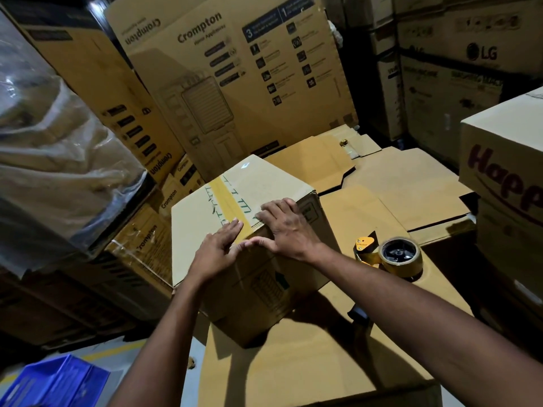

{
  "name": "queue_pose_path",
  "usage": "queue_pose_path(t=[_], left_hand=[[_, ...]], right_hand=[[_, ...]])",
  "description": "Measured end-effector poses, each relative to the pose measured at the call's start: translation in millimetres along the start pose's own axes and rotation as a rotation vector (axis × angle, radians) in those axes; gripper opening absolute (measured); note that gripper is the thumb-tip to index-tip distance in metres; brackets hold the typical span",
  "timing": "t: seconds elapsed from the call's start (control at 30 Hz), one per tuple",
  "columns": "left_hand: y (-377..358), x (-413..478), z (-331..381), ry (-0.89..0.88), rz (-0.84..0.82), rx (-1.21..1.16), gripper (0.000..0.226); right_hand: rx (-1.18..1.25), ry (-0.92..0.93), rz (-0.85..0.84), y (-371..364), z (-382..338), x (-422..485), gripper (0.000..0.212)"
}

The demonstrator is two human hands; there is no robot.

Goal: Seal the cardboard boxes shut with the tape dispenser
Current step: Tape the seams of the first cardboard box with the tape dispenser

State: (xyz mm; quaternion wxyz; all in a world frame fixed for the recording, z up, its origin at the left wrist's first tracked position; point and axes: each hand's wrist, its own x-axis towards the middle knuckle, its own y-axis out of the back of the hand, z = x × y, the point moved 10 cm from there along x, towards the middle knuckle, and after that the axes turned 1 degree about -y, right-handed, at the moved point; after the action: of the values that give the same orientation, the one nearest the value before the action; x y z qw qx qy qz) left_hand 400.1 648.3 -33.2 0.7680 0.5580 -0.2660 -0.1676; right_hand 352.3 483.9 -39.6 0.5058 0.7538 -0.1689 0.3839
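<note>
A closed cardboard box stands in the middle on flattened cardboard, with a strip of brown tape running along its top seam to the near edge. My left hand lies flat on the near end of the tape, fingers straight. Beside it, my right hand presses flat on the top by the near corner, its thumb stretched toward the left hand. The tape dispenser, yellow with a roll of brown tape, lies alone on the cardboard to the right of the box.
Flattened cardboard sheets cover the work surface behind and to the right. Tall printed cartons stand behind, a plastic-wrapped stack at left, a white-topped carton at right. A blue crate sits on the floor at lower left.
</note>
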Motion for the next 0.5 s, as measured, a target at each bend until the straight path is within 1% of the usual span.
queue_pose_path(t=[0.1, 0.37, 0.5], left_hand=[[-4.8, 0.2, 2.0, -0.052, -0.029, 0.063, 0.086], [-6.4, -6.1, 3.7, -0.056, -0.053, 0.062, 0.093], [-6.8, -11.4, 12.0, -0.090, -0.086, 0.138, 0.100]], right_hand=[[0.005, 0.029, -0.024, -2.1, 2.7, -2.9, 0.071], [-0.028, 0.078, -0.061, -1.3, 4.8, -6.8, 0.085], [-0.016, 0.076, -0.117, -0.4, 5.2, -7.0, 0.090]])
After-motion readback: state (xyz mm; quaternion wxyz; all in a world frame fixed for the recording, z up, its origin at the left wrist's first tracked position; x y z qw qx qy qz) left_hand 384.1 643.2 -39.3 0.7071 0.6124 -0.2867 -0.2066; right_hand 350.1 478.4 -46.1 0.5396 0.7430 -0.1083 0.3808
